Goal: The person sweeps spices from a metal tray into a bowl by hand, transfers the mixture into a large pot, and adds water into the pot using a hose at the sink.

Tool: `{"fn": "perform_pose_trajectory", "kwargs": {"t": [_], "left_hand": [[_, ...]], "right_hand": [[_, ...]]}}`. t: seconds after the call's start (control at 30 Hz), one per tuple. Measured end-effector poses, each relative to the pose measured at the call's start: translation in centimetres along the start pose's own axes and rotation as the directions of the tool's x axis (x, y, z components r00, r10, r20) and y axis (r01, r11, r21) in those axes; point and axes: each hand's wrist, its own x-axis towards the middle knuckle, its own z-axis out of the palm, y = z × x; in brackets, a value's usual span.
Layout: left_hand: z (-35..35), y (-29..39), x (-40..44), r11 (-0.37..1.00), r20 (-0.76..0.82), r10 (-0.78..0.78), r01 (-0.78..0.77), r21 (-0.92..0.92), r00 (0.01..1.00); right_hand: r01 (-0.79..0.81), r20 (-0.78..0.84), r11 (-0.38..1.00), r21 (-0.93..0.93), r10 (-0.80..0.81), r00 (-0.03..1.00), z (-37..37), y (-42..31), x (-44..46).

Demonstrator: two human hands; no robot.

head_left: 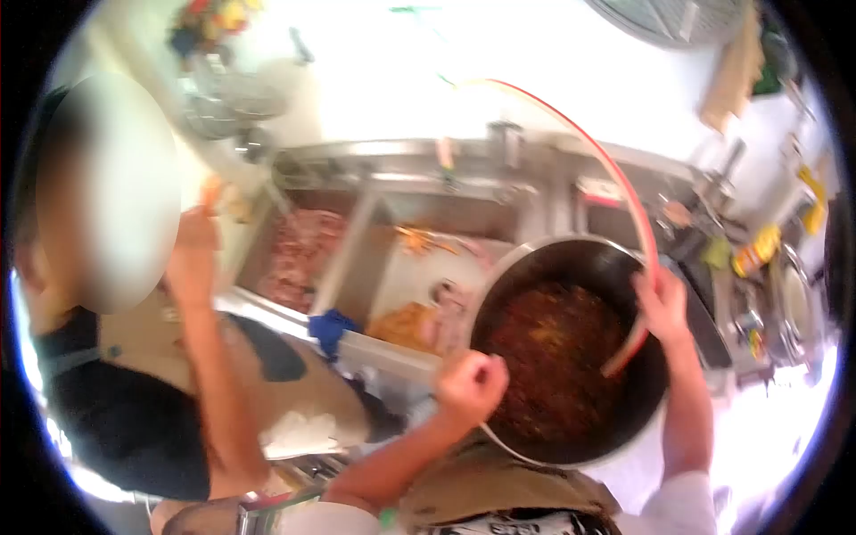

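My right hand (662,303) is wrapped around a red-edged hose (615,178) at the right side of a large metal pot (620,259). The hose arcs over from the back, and its open end hangs inside the pot. Dark reddish-brown contents (557,357), with lighter bits, cover the pot's bottom. My left hand (473,388) is closed in a fist over the pot's left rim; whether its fingers grip the rim is hidden.
Left of the pot, a sink basin (383,209) holds pale and orange food pieces; another holds pinkish meat chunks (303,254). A blue cloth (333,332) hangs on the front edge. A co-worker (134,392) stands at left, one hand raised. Utensils and a yellow bottle (758,250) crowd the right.
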Motion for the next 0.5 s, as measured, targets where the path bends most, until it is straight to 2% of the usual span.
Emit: {"fn": "perform_pose_trajectory", "kwargs": {"t": [0.03, 0.07, 0.1, 0.13, 0.17, 0.23, 0.33, 0.43, 0.5], "left_hand": [[0.4, -1.3, -1.6, 0.993, 0.037, -0.095, 0.098, -0.07, 0.995], [-0.3, 0.9, -0.3, 0.989, 0.062, -0.108, 0.113, -0.092, 0.992], [-0.5, 1.0, -0.1, 0.996, 0.06, -0.067, 0.063, 0.066, 0.996], [-0.4, 0.7, -0.3, 0.99, 0.065, -0.106, 0.099, 0.104, 0.992], [-0.1, -0.3, -0.9, 0.989, 0.047, -0.138, 0.135, 0.059, 0.989], [0.0, 0.6, -0.7, 0.931, 0.092, -0.326, 0.337, -0.139, 0.941], [0.1, 0.0, -0.5, 0.964, 0.077, -0.216, 0.225, -0.139, 0.973], [0.0, 0.7, -0.4, 0.97, 0.086, -0.218, 0.225, -0.089, 0.972], [0.1, 0.7, -0.7, 0.952, 0.093, -0.269, 0.28, -0.125, 0.959]], "right_hand": [[-0.069, 0.011, 0.997, -0.018, 0.07, 0.998, -0.4, -3.5, -0.3], [-0.081, 0.037, 0.996, -0.044, 0.083, 0.996, -0.5, -2.9, -0.5], [-0.059, 0.027, 0.996, -0.065, 0.061, 0.998, -0.5, -2.9, -0.5], [-0.023, 0.015, 0.997, -0.069, 0.024, 1.0, -0.6, -3.1, -0.5], [-0.04, 0.023, 0.995, -0.092, 0.042, 0.999, -0.8, -3.3, -0.3], [-0.026, 0.009, 0.996, -0.083, 0.027, 1.0, -0.9, -3.4, -0.3], [-0.097, 0.033, 0.995, 0.038, 0.096, 0.995, -0.4, -3.1, -0.1], [-0.049, 0.013, 0.998, 0.044, 0.048, 0.999, -0.4, -2.6, -0.1], [-0.045, 0.014, 0.998, 0.036, 0.045, 0.999, -0.5, -3.0, -0.1]]}}
